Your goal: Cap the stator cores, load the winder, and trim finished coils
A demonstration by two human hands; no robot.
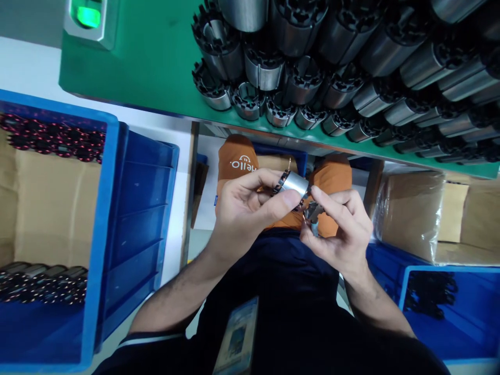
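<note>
My left hand (250, 203) is closed round a motor stator (296, 183), a short silvery metal cylinder with black slotted ends and traces of copper winding. A thin wire end sticks up from its far side. My right hand (341, 226) grips a small pair of wire cutters (312, 211) with a blue-grey handle, mostly hidden in the fingers. The cutters are close against the stator's right end, where a fine copper-coloured wire shows. The index fingertip of my right hand touches or nearly touches that end. Both hands are above my lap, below the bench edge.
Several rows of similar stators (302, 78) stand on the green bench (148, 67). A device with a lit green button (89, 16) sits at its left. A blue crate (103, 208) with wound stators and cardboard is on the left; another blue crate (406, 276) and cardboard box (410, 208) are on the right.
</note>
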